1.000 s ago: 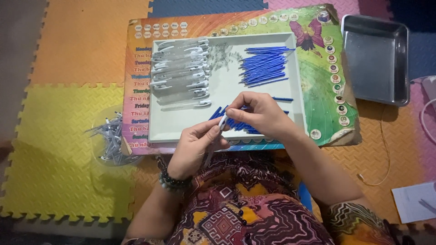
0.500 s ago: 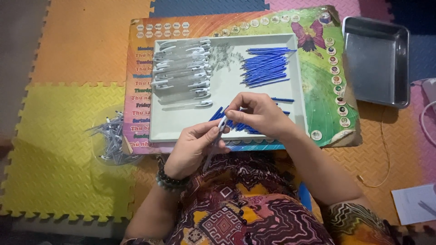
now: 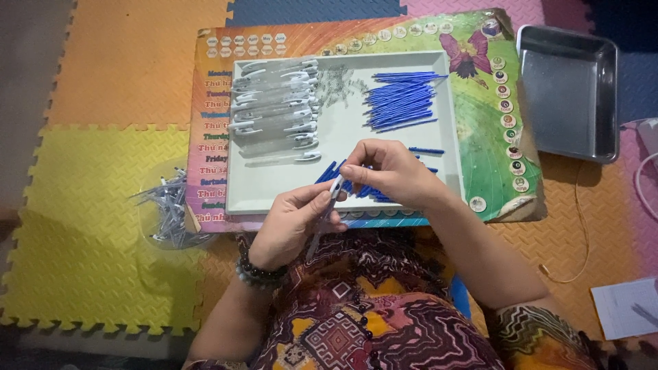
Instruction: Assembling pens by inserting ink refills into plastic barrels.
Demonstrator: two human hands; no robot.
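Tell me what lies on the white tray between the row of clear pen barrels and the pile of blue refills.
In the head view, a small heap of tiny grey parts lies between the barrels and refills; below it, bare tray.

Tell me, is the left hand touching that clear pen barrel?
Touching. The head view shows the left hand pinching the clear pen barrel between its fingers, above the white tray's near edge.

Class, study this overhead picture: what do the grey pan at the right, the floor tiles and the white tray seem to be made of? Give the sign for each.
Grey pan: probably metal, brushed; dull sheen and rolled rim.
Floor tiles: likely foam, matte; embossed tread pattern and interlocking toothed edges.
White tray: seemingly plastic, smooth and matte; even colour and moulded raised rim, though painted metal cannot be ruled out.
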